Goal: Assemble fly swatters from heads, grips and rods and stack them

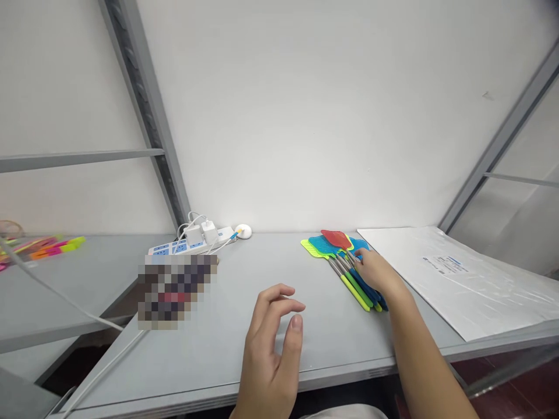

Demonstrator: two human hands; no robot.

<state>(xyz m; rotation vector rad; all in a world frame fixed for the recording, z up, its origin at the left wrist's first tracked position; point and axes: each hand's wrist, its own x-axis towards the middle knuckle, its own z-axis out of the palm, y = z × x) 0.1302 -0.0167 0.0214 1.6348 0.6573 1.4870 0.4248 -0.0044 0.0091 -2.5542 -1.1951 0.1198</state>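
Observation:
A pile of fly swatters lies on the right half of the table, with a red head (337, 239) on top and blue heads (322, 245) and a yellow-green head (311, 248) beneath. Their metal shafts run toward me into yellow-green handles (356, 293), green handles (361, 288) and dark blue ones. At the shafts near the heads, my right hand (372, 269) has its fingers curled onto a fly swatter; the palm covers part of the pile. My left hand (276, 343) hovers at the table's front edge, holding nothing, with thumb and bent fingers apart.
A large white plastic-wrapped package (454, 273) lies flat to the right. A power strip (187, 245) with white plugs and a round white device (243, 231) stand at the back left, beside a blurred-out patch. A white cable (100, 366) crosses the left edge.

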